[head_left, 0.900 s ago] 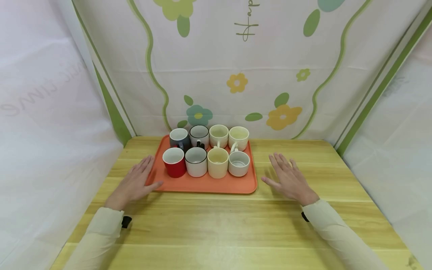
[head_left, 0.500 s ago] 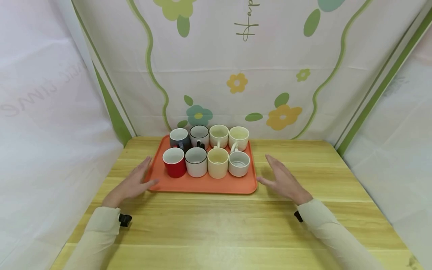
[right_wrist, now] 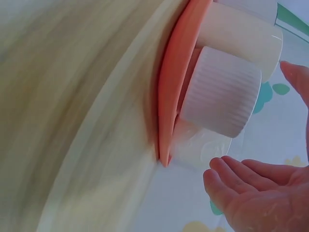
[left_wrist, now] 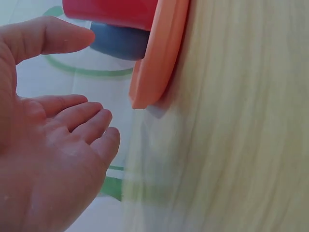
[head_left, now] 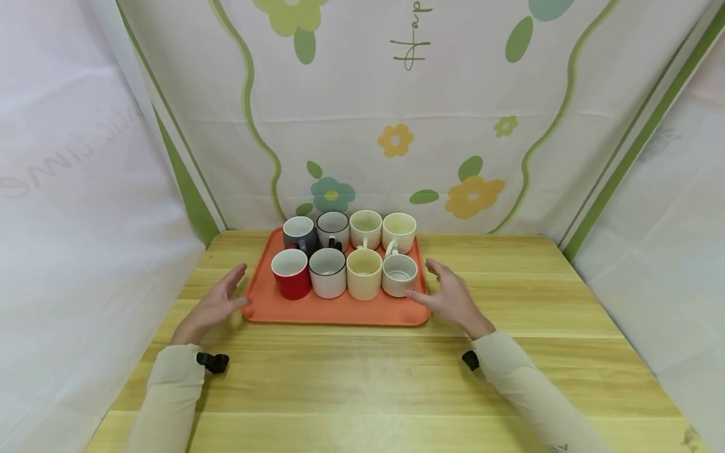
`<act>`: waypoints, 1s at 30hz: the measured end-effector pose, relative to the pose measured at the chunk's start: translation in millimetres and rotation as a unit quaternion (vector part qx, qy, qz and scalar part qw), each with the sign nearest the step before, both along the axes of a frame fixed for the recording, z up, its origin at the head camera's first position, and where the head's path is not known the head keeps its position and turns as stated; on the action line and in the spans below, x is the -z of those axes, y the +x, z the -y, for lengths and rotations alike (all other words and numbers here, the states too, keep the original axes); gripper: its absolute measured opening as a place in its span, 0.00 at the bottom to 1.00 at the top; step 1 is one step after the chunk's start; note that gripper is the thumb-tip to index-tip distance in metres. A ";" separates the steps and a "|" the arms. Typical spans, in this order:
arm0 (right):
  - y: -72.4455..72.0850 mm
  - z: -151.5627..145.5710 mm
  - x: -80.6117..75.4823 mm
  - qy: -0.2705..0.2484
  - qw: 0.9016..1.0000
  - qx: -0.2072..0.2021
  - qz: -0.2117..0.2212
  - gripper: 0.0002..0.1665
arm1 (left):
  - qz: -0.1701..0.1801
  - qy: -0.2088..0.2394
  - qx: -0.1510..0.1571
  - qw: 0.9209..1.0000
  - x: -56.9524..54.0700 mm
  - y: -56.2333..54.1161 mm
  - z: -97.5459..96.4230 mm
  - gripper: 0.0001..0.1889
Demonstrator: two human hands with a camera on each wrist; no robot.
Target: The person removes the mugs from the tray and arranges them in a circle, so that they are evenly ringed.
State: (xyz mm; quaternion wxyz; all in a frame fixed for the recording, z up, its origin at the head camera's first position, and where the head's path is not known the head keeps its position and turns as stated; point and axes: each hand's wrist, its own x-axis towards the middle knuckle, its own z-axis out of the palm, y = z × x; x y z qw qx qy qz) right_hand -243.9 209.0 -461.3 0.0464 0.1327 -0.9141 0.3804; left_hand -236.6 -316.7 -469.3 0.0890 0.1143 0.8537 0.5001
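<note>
An orange tray (head_left: 334, 313) bears several mugs in two rows. In front stand a red mug (head_left: 294, 283), a white mug with a black rim (head_left: 328, 281), a cream mug (head_left: 364, 283) and a short white mug (head_left: 398, 284), whose ribbed side shows in the right wrist view. My left hand (head_left: 212, 307) is beside the tray's left edge, palm towards it, fingers loosely extended and holding nothing. Past the right edge my right hand (head_left: 452, 302) is spread, its thumb in front of the short white mug; the right wrist view shows a gap between hand and mug.
Behind the front row stand a dark blue mug (head_left: 300, 236), another black-rimmed mug (head_left: 333, 228) and two pale mugs, one of them cream (head_left: 399, 231). Under the tray is a wooden table (head_left: 362, 384). A flower-printed cloth (head_left: 340, 126) hangs at the back, with white cloth sides.
My right hand has moved left, from the table to the short white mug at the tray's right side. The left hand has shifted slightly left and turned its palm inward. The mugs stay put.
</note>
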 end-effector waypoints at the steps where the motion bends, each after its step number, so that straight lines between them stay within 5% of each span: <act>1: -1.2 2.5 0.4 -0.008 1.000 0.000 0.001 0.60 | 0.002 0.012 0.000 1.000 1.2 -0.1 1.0 0.49; 17: -8.4 21.0 11.1 -0.107 0.993 0.038 0.019 0.57 | 0.058 0.092 0.027 0.994 16.8 -5.6 12.1 0.48; 30: -14.7 37.1 14.2 -0.085 0.994 0.066 0.001 0.50 | 0.089 0.143 0.026 0.985 22.1 -7.0 12.1 0.54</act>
